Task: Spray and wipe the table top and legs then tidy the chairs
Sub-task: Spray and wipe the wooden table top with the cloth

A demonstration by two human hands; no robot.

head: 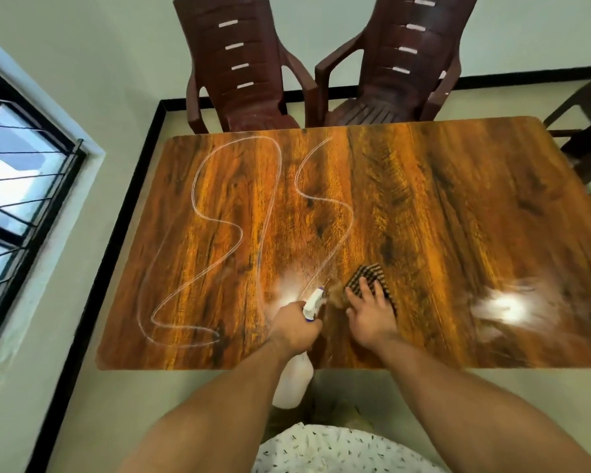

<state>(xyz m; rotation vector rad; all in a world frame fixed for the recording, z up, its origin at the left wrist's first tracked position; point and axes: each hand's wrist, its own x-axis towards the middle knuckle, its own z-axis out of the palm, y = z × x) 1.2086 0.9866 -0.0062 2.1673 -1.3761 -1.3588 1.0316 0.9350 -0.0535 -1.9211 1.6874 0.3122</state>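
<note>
Wood-grain table (423,199) is carrying one thin white looping line (193,189) across its left half. Near the front edge, the left hand (296,327) is curling round one white spray bottle (313,302), nozzle pointing over the top. Just beside it, the right hand (369,312) is pressing, fingers spread flat, on one dark checked cloth (369,276). Two brown chairs (239,80) are standing at the far edge, a third chair (587,131) at the right edge.

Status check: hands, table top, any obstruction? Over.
Left hand grips white plastic spray bottle, nozzle toward glossy wood-grain table top. Right hand presses dark checked cloth flat. White squiggle lines unwiped, left half. Two brown plastic chairs at far edge.
</note>
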